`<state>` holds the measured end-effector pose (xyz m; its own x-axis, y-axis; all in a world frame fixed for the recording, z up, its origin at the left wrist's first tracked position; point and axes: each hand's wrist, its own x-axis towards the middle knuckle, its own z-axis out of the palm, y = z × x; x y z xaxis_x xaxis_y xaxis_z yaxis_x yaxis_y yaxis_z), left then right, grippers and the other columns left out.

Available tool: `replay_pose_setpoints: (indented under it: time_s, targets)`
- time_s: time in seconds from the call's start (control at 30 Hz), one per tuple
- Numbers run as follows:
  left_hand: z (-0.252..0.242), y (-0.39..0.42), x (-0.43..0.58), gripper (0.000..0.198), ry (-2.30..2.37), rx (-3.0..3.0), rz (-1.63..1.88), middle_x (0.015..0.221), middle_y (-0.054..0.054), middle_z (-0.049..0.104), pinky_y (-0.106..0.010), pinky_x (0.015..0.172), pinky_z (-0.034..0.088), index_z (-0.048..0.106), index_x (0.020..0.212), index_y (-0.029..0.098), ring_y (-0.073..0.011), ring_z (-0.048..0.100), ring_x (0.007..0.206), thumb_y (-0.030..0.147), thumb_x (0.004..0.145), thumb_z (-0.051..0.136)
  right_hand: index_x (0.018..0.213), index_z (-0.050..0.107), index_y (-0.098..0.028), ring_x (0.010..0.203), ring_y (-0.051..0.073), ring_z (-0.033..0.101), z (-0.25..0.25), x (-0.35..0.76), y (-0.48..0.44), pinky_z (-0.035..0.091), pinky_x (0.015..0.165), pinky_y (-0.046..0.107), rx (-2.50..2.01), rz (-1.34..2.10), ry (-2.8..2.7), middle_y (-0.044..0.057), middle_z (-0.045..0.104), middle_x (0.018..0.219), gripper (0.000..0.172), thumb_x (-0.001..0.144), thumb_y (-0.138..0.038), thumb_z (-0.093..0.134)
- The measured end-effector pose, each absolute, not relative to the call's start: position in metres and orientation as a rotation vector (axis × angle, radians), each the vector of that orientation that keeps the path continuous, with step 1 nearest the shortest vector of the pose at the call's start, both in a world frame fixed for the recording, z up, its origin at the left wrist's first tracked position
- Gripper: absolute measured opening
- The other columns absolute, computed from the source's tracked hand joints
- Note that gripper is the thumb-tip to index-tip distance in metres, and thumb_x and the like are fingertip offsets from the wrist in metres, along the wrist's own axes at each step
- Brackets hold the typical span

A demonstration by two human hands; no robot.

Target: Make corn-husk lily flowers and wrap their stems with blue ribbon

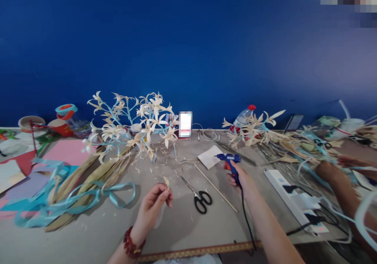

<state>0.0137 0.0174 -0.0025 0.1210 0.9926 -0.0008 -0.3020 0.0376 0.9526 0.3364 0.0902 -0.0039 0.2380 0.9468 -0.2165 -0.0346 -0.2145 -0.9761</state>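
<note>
Between the thumb and fingers of my left hand (pixel 156 199) is a small cream petal piece (pixel 167 181), its tip pointing up. My right hand (pixel 240 175) grips a blue glue gun (pixel 231 158), whose nozzle points left over a white paper square (pixel 209 157). The gun's black cord hangs down past the table's front edge. Black-handled scissors (pixel 200 199) lie on the table between my hands, blades towards the back. Beside them rests a thin pale stick (pixel 216 188). Cream flowers on blue stems (pixel 156 119) stand at the back left.
Dried husks (pixel 94 177) with blue ribbon (pixel 120 195) lie at left. A white power strip (pixel 294 201) with plugs sits right of my arm. Another person's arm (pixel 338 185) reaches in at far right. More cream flowers (pixel 255 128) and a lit phone (pixel 185 123) stand near the blue wall.
</note>
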Motion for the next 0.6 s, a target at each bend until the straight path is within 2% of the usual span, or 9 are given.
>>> replay_pose_setpoints:
  time_s: [0.07,0.13,0.23,0.33,0.4,0.47,0.53,0.6]
  targets:
    - [0.000,0.017,0.016,0.021,0.897,0.996,1.242,0.072,0.000,0.061,-0.024,0.061,0.044,0.061,0.076,0.016,-0.0117,0.056,0.060,0.034,0.086,0.062,0.086,0.059,-0.019,0.034,0.005,0.036,-0.001,0.332,0.088,0.026,0.030,0.020,-1.434,1.148,-0.868,0.004,0.066,0.078,0.041,0.071,-0.057,0.064]
    - [0.002,0.018,0.018,0.020,0.887,0.970,1.248,0.071,0.000,0.062,-0.025,0.061,0.044,0.061,0.076,0.016,-0.0118,0.056,0.060,0.034,0.085,0.062,0.087,0.059,-0.020,0.037,0.007,0.040,0.004,0.322,0.079,0.031,0.031,0.020,-1.385,1.143,-0.860,0.002,0.065,0.075,0.039,0.069,-0.052,0.071]
    - [0.005,0.018,0.022,0.019,0.879,0.945,1.241,0.072,-0.001,0.062,-0.025,0.062,0.044,0.061,0.077,0.016,-0.0119,0.056,0.061,0.033,0.086,0.062,0.088,0.061,-0.018,0.035,0.007,0.042,0.012,0.300,0.052,0.035,0.034,0.021,-1.279,1.232,-1.052,0.000,0.063,0.064,0.032,0.078,-0.047,0.068]
    - [0.009,0.018,0.024,0.018,0.863,0.904,1.221,0.072,-0.001,0.063,-0.025,0.062,0.044,0.061,0.079,0.016,-0.0118,0.056,0.060,0.032,0.086,0.061,0.093,0.063,-0.016,0.039,0.009,0.049,0.015,0.274,0.017,0.044,0.041,0.025,-1.216,1.254,-1.298,0.007,0.071,0.080,0.030,0.081,-0.044,0.067]
    - [0.013,0.016,0.024,0.018,0.854,0.878,1.213,0.072,-0.001,0.063,-0.025,0.062,0.044,0.061,0.079,0.016,-0.0117,0.055,0.060,0.033,0.086,0.062,0.101,0.064,-0.019,0.046,0.014,0.058,0.017,0.260,-0.001,0.050,0.045,0.028,-1.209,1.178,-1.413,0.008,0.073,0.088,0.028,0.081,-0.038,0.068]
    - [0.016,0.015,0.025,0.018,0.847,0.864,1.204,0.072,-0.001,0.063,-0.025,0.062,0.043,0.061,0.079,0.016,-0.0118,0.055,0.060,0.032,0.086,0.062,0.104,0.065,-0.022,0.060,0.022,0.066,0.020,0.252,-0.012,0.055,0.057,0.034,-1.192,1.012,-1.582,0.009,0.074,0.087,0.029,0.077,-0.032,0.071]
    - [0.019,0.014,0.025,0.019,0.842,0.860,1.193,0.071,-0.001,0.062,-0.025,0.062,0.043,0.061,0.078,0.015,-0.0117,0.055,0.060,0.032,0.086,0.062,0.104,0.067,-0.026,0.074,0.027,0.070,0.025,0.247,-0.016,0.057,0.069,0.038,-1.169,0.780,-1.729,0.008,0.075,0.087,0.032,0.073,-0.027,0.073]
    - [0.022,0.013,0.025,0.018,0.840,0.860,1.190,0.071,-0.001,0.062,-0.025,0.062,0.043,0.061,0.078,0.015,-0.0116,0.055,0.060,0.031,0.086,0.061,0.105,0.066,-0.028,0.081,0.029,0.070,0.030,0.245,-0.015,0.056,0.073,0.040,-1.140,0.587,-1.822,0.008,0.074,0.092,0.035,0.071,-0.024,0.073]
